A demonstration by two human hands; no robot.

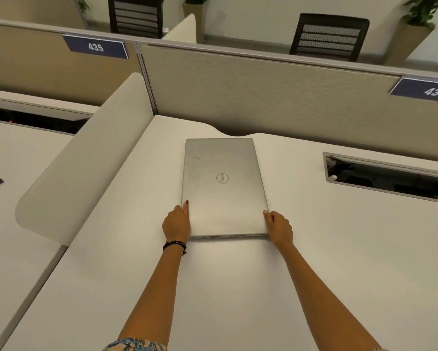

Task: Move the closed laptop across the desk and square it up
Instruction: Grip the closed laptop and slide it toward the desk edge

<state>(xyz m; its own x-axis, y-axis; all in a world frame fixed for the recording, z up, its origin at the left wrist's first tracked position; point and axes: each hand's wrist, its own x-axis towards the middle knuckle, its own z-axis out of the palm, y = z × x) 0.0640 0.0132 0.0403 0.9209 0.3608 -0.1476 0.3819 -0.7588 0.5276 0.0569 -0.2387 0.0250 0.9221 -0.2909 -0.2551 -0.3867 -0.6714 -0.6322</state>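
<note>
2 hands on a closed Dell laptop (pixel 224 186).
Lid down, it lies lengthwise mid-counter (pixel 314 262), far end near the partition. Left hand (pixel 176 224) and right hand (pixel 279 228) each have a grip on a near corner, thumbs on the lid, fingers wrapped at the edges.

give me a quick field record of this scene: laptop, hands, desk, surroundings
laptop: closed silver metal laptop, flat on the desk, short edge toward the person, far edge near the partition
left hand: left hand grips the near left corner, thumb on the lid
right hand: right hand grips the near right corner
desk: white desk
cable slot: open rectangular cable slot, right of the laptop
partition: beige fabric partition with blue number signs 435 and 436
</note>
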